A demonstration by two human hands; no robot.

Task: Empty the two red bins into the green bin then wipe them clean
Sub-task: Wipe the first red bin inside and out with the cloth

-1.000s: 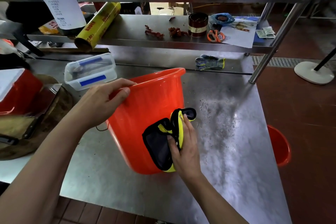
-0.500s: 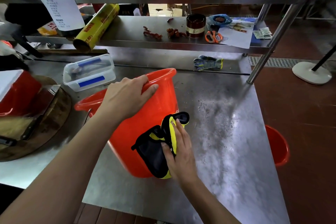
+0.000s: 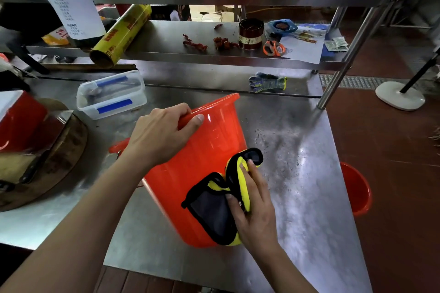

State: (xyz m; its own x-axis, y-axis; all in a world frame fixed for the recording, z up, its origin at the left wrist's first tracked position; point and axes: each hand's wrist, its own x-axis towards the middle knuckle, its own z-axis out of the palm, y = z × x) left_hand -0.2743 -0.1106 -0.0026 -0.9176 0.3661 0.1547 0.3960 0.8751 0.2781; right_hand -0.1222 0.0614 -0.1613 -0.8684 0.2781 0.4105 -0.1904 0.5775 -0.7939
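Our left hand (image 3: 158,134) curls over the rim of the tilted red bin (image 3: 204,164) at table (image 3: 309,197) centre, our right hand (image 3: 256,207) presses a black-and-yellow cloth (image 3: 214,207) flat-fingered against its five o'clock wall, another red bin (image 3: 356,191) at three o'clock

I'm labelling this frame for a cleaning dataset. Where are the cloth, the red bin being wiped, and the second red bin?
cloth (image 3: 209,211), head view, on its dark panel left of the fingers.
red bin on the table (image 3: 209,150), head view, on its outer side wall.
second red bin (image 3: 357,192), head view, on its wall beyond the table edge.
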